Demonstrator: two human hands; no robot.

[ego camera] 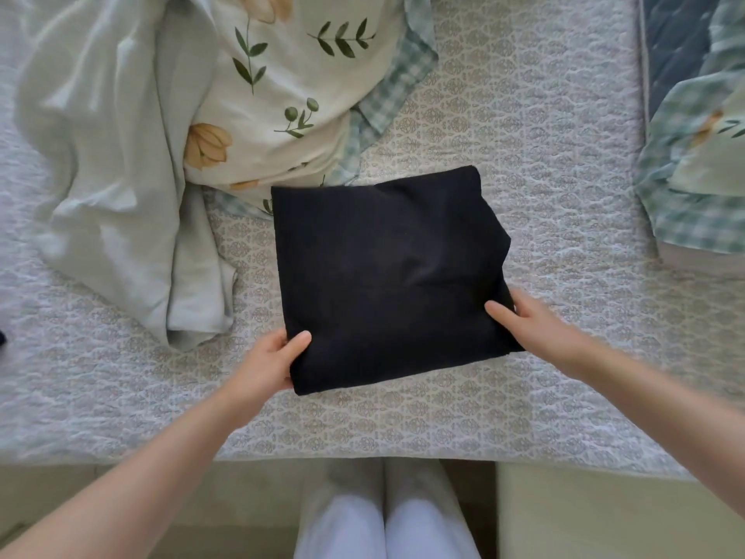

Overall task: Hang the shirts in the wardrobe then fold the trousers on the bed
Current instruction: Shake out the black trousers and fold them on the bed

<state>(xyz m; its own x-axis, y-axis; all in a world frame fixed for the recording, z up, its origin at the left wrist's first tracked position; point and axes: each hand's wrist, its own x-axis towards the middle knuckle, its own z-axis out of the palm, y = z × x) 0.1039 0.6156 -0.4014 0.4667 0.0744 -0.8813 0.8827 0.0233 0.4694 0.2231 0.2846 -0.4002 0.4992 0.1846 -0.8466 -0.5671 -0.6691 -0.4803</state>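
Observation:
Black trousers lie folded into a flat rectangle on the bed, near its front edge. My left hand grips the near left corner of the fold, thumb on top and fingers beneath. At the near right edge, my right hand holds the fold the same way, thumb over the cloth. The trousers' far left corner touches the floral duvet.
A crumpled duvet with a flower print and pale green lining is heaped at the back left. A second floral, checked bundle sits at the right edge. The bed's front edge runs just before my legs.

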